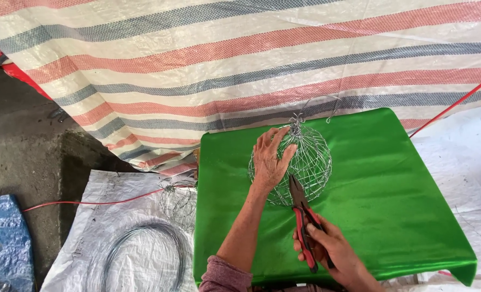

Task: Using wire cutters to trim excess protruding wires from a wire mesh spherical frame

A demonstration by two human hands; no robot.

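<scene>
A round wire-mesh ball frame [311,159] sits on a table covered with shiny green cloth [392,189]. My left hand [270,159] lies flat against the left side of the wire ball, steadying it. My right hand [332,249] grips red-handled pliers [304,221], whose dark jaws point up and touch the lower edge of the ball. A loose wire end curls above the top of the ball.
A coil of grey wire [137,254] lies on white sheeting at the lower left, with another wire frame [178,200] beside the table. A red cord [89,203] crosses the sheeting. A striped tarp [240,65] hangs behind. A blue tarp [2,243] lies far left.
</scene>
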